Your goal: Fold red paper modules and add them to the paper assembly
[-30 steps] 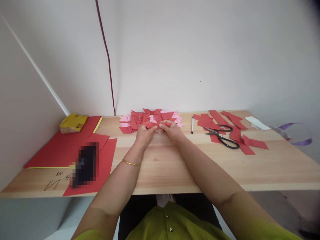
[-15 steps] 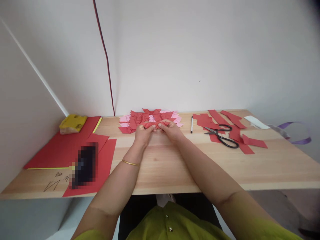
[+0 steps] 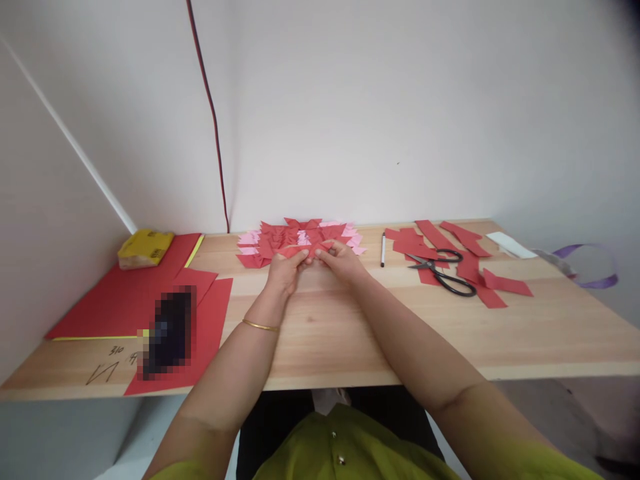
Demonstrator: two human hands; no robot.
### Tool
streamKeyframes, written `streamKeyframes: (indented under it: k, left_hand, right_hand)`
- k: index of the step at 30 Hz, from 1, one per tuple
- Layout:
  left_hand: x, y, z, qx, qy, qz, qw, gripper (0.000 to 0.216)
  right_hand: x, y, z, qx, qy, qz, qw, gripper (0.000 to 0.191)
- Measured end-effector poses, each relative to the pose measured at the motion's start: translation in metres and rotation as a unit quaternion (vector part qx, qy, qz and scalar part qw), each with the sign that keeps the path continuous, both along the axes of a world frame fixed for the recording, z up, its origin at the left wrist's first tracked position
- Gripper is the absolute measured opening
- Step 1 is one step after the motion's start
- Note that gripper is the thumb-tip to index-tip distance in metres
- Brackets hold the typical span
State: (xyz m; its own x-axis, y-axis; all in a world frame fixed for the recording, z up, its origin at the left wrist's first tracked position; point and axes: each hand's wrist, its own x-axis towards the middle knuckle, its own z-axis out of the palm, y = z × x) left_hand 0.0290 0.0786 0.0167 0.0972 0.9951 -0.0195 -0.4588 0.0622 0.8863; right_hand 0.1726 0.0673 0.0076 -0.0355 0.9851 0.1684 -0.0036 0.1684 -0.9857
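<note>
A small folded red paper piece (image 3: 311, 250) is pinched between my two hands, over the far middle of the table. My left hand (image 3: 289, 268) grips its left end, with a gold bangle on the wrist. At its right end my right hand (image 3: 343, 261) holds on with thumb and fingers. The fingers partly cover the paper, so its exact fold cannot be made out. Just behind lies a pile of folded red and pink paper pieces (image 3: 280, 235) with pointed ends.
Black-handled scissors (image 3: 453, 283) lie among red paper strips (image 3: 434, 238) on the right, beside a white marker (image 3: 383, 250). At left are red sheets (image 3: 120, 300), a yellow packet (image 3: 145, 249) and a blurred dark object (image 3: 173, 333). A wall stands behind the table (image 3: 330, 340).
My fingers have shifted slightly on the red paper, and its visible edge now looks more pointed on the right. The pile and tools stay in place.
</note>
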Motion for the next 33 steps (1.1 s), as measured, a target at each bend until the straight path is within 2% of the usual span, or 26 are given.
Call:
streamKeyframes:
  k: [4, 7, 11, 14, 15, 17, 20, 22, 24, 29, 33]
  left_hand:
    - [0.0, -0.001, 0.002, -0.001, -0.006, -0.01, 1.0, 0.02]
    - [0.0, 0.0, 0.001, 0.008, -0.006, -0.009, 1.0, 0.019]
    - [0.001, 0.002, -0.003, 0.014, -0.002, 0.015, 1.0, 0.018]
    - [0.001, 0.003, -0.003, 0.027, -0.001, 0.021, 0.999, 0.019]
    - [0.001, 0.002, -0.003, 0.026, -0.003, 0.018, 0.999, 0.02]
    - [0.0, 0.002, -0.002, 0.014, -0.008, 0.014, 1.0, 0.02]
    - [-0.001, 0.001, 0.0, -0.004, -0.012, 0.015, 1.0, 0.019]
    - [-0.001, 0.001, -0.001, -0.007, -0.015, 0.016, 1.0, 0.019]
    - [-0.001, 0.002, -0.001, -0.006, -0.017, 0.014, 1.0, 0.02]
    - [-0.002, 0.003, -0.003, -0.006, -0.013, 0.007, 1.0, 0.02]
    - [-0.003, 0.004, -0.007, 0.01, -0.009, -0.001, 1.0, 0.019]
  right_hand:
    - [0.003, 0.002, 0.0, 0.011, -0.002, -0.041, 0.999, 0.033]
    - [0.006, 0.004, 0.001, 0.044, -0.023, -0.105, 0.993, 0.03]
    - [0.012, 0.007, 0.003, 0.092, -0.053, -0.184, 0.977, 0.024]
    - [0.02, 0.006, 0.009, 0.092, -0.11, -0.254, 0.956, 0.026]
    - [0.024, 0.006, 0.01, 0.083, -0.151, -0.291, 0.941, 0.028]
    - [0.035, 0.004, 0.012, 0.05, -0.256, -0.382, 0.887, 0.033]
    - [0.052, 0.003, 0.01, -0.073, -0.362, -0.479, 0.797, 0.041]
    - [0.062, 0.003, 0.004, -0.142, -0.389, -0.488, 0.768, 0.04]
    - [0.069, 0.003, -0.001, -0.188, -0.41, -0.461, 0.764, 0.036]
    - [0.08, 0.003, -0.003, -0.21, -0.472, -0.396, 0.759, 0.029]
    - [0.083, 0.003, -0.002, -0.208, -0.474, -0.366, 0.774, 0.027]
